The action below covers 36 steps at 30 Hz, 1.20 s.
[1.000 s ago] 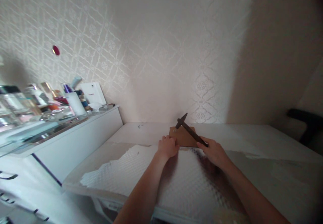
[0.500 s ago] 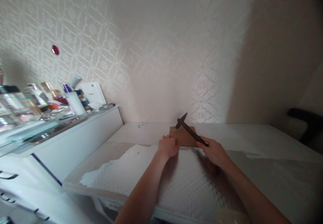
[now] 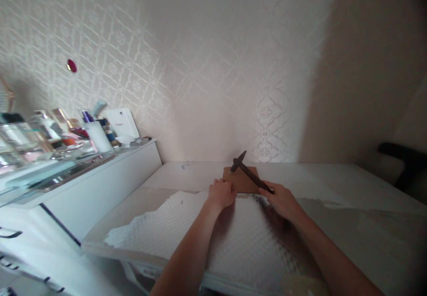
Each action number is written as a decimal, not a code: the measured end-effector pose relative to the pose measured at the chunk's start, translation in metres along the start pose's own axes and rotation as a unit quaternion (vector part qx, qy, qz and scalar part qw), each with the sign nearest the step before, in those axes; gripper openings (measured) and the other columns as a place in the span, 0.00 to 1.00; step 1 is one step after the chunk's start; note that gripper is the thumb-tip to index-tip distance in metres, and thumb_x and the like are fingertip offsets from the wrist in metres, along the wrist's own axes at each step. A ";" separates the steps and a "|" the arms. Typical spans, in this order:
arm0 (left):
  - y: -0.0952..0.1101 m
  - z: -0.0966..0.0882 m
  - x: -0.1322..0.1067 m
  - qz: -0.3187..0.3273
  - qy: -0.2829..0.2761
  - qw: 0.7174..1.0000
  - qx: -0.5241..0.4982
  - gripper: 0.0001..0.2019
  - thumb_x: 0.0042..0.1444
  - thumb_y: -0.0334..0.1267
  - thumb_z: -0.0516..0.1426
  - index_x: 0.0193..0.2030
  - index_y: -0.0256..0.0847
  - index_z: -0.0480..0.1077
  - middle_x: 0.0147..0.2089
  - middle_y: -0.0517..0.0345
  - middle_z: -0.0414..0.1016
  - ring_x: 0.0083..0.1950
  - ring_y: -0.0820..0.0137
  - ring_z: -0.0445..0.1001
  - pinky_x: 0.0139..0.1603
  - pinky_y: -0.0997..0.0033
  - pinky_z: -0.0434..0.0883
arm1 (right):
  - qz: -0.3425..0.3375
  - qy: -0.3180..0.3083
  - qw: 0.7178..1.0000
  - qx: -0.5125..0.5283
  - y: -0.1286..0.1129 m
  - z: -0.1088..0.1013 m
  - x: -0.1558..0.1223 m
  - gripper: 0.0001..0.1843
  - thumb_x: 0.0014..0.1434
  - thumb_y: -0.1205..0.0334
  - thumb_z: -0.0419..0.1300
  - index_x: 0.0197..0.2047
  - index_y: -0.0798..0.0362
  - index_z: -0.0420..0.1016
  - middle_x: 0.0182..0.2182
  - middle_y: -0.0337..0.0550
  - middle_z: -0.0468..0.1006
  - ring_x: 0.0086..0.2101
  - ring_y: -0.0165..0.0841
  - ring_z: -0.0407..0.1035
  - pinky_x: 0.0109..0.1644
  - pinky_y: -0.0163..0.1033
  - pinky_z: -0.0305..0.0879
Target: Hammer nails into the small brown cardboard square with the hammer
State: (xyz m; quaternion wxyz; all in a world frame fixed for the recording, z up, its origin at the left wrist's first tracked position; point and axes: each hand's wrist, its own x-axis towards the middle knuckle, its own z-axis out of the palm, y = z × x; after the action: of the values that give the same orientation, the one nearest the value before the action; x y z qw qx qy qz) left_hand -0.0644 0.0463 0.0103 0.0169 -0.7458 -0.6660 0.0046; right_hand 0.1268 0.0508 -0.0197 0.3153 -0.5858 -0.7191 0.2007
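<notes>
A small brown wooden board (image 3: 242,181) lies flat on the white table (image 3: 333,185), near the wall. My right hand (image 3: 282,200) is closed round the handle of a dark hammer (image 3: 248,174), whose head hovers just over the board's far left corner. My left hand (image 3: 222,193) is closed at the board's near left edge, with fingers curled against it; what they pinch, if anything, is too small to make out. Both forearms rest over a white quilted sheet (image 3: 187,229).
A white cabinet (image 3: 100,180) stands at the left, its top crowded with bottles, jars and a white box (image 3: 122,122). Patterned wallpaper backs the table. A dark chair arm (image 3: 405,158) shows at the right edge.
The hammer head has dipped slightly toward the board. Both hands stay in place.
</notes>
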 end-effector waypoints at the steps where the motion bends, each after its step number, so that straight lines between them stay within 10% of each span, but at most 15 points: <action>1: 0.000 0.000 0.000 0.001 0.000 1.000 0.000 0.18 0.58 0.45 0.47 0.51 0.41 0.67 0.52 0.45 0.68 0.54 0.54 0.65 0.48 0.56 0.67 | 0.004 0.000 1.000 -0.002 0.000 0.000 0.000 0.23 0.58 0.55 0.48 0.52 0.50 0.72 0.31 0.43 0.78 0.32 0.38 0.71 0.34 0.36 0.62; 36: 0.000 0.001 0.000 0.003 0.001 1.000 0.000 0.19 0.58 0.46 0.48 0.52 0.40 0.67 0.53 0.45 0.68 0.54 0.54 0.65 0.48 0.55 0.68 | -0.006 0.005 0.986 -0.167 -0.007 -0.004 -0.005 0.23 0.61 0.55 0.49 0.59 0.44 0.64 0.39 0.47 0.79 0.39 0.43 0.73 0.39 0.41 0.65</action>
State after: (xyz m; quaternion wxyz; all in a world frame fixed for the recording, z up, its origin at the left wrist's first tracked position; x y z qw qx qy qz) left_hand -0.0648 0.0467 0.0093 0.0176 -0.7476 -0.6639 0.0034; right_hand 0.1250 0.0435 -0.0131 0.2177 -0.6267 -0.7447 0.0729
